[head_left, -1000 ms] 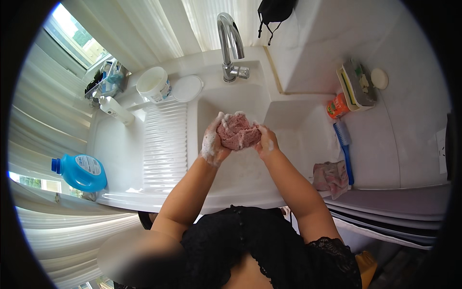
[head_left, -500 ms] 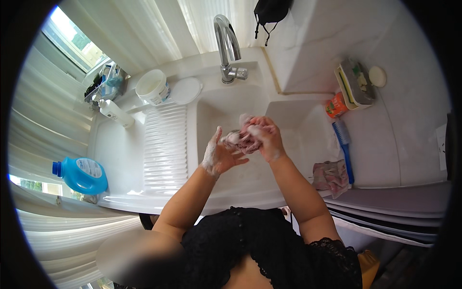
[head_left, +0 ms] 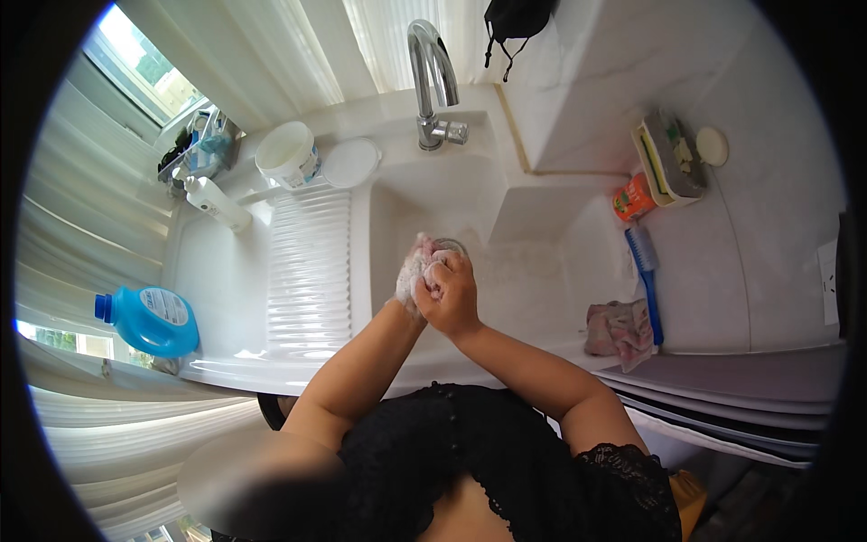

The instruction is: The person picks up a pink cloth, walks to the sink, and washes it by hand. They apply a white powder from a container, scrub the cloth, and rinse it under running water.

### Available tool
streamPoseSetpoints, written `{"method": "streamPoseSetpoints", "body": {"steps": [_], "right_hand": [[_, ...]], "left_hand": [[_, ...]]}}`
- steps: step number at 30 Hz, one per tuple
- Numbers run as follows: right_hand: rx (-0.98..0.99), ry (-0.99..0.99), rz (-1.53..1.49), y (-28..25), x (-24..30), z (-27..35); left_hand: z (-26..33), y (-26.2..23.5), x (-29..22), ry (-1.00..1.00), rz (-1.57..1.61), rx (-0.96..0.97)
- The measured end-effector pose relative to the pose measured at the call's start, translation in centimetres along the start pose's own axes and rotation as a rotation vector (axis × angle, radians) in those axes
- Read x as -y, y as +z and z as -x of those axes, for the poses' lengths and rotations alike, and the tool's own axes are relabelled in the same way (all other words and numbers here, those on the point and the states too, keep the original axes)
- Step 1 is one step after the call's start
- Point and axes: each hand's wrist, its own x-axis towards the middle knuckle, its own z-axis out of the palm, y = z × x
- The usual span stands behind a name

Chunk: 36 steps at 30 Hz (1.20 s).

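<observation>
My two hands are together over the white sink basin. In my right hand a wet, foamy pinkish cloth is bunched up, and its fingers curl round it. It presses the cloth against my left hand, which is coated in white lather down to the wrist. The right hand, cloth and foam cover most of the left fingers, so their pose is hidden. Just beyond the hands, part of the round drain shows in the basin floor.
A chrome tap rises behind the basin. To the left are a ribbed washboard, white tub, round lid, white bottle and blue detergent jug. On the right lie a blue brush, pink cloth and orange container.
My right hand has moved left and nearer to me with the foamy cloth, onto my left hand. The left hand was apart with fingers spread; now it is mostly covered.
</observation>
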Motion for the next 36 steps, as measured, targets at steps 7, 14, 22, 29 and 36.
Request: {"method": "streamPoseSetpoints", "body": {"steps": [7, 14, 22, 29, 36], "right_hand": [[-0.133, 0.048, 0.163, 1.2, -2.8, 0.1], [0.036, 0.381, 0.169, 0.8, -5.9, -0.1], [0.143, 0.443, 0.17, 0.1, -4.6, -1.2], [0.023, 0.217, 0.125, 1.5, -5.2, 0.8], [-0.062, 1.021, -0.795, 0.6, -7.0, -1.9]], "left_hand": [[0.9, 5.5, -10.1, -0.408, 0.947, -0.35], [0.6, 6.0, -12.0, -0.602, 0.696, -0.27], [-0.1, 6.6, -12.6, -0.647, 0.819, -0.468], [0.1, 2.0, -6.1, -0.326, 1.156, -0.021], [0.2, 5.3, -11.9, -0.463, 0.675, -0.343]]}}
